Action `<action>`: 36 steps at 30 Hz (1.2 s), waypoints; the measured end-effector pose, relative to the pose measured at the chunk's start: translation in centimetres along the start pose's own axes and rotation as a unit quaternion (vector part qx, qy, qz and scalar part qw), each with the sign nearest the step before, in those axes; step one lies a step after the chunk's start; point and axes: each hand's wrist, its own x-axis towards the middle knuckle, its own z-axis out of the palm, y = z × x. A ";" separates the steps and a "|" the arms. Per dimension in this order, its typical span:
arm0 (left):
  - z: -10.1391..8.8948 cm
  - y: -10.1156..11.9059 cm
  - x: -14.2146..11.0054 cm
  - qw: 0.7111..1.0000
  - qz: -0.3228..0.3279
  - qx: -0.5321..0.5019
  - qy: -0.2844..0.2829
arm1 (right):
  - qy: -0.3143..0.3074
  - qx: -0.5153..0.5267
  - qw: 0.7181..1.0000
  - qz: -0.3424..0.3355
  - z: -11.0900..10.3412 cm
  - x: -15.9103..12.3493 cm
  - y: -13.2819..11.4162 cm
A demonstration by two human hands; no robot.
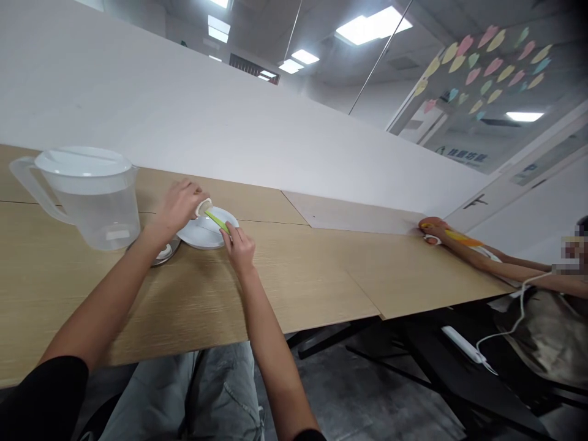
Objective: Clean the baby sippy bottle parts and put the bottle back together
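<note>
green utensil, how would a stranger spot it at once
On the wood-coloured table, look right of the big translucent pitcher to the white plate. At its edge, the right hand holds the green utensil, one end at the small white container in the left hand. Slim and bright green, it stands out from pale neighbours.

colored notes (493,67) on glass (498,136) | lit ceiling panel (374,26) | door handle (476,201)
</note>
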 end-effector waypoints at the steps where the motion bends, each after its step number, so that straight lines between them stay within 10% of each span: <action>1: 0.0 0.4 0.1 1.000 0.008 -0.002 0.000 | -0.004 0.005 1.000 0.014 0.1 -0.1 0.1; 8: -0.6 -0.8 -0.5 0.998 -0.048 0.029 0.027 | 0.052 0.104 0.972 0.204 -0.2 0.2 0.8; 18: -0.3 2.2 0.2 0.998 0.015 0.056 0.000 | 0.085 0.163 0.948 0.261 -0.3 0.2 0.1; 24: -0.3 -0.3 -0.3 0.995 -0.087 0.041 0.030 | 0.121 0.242 0.894 0.358 -0.4 0.5 0.1; 36: 2.9 -0.2 0.0 0.997 -0.041 0.057 0.039 | 0.161 0.159 0.741 0.633 -0.5 1.1 3.5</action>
